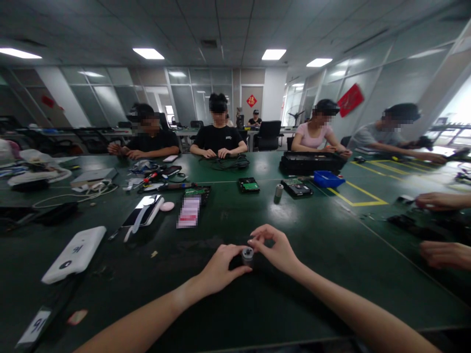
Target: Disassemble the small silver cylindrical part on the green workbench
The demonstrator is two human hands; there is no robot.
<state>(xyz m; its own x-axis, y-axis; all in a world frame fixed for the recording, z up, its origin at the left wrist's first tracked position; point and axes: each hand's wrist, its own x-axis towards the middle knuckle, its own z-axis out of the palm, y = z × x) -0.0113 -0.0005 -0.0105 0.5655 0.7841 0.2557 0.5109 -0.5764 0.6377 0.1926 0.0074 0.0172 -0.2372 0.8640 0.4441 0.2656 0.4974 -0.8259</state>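
A small metal cylinder stands upright on the green table, its round end facing up. My left hand grips it from the left, thumb at the near side and fingers at the far side. Just right of the cylinder's top is my right hand, with thumb and index finger pinched together; whatever may be between those fingertips is too small to make out. A second metal cylinder stands farther back, beside a hard drive.
Farther back are another hard drive, a blue bin and a black tray. On the left lie a white case, phones and cables. Several people sit around the table; a person's hands show at right.
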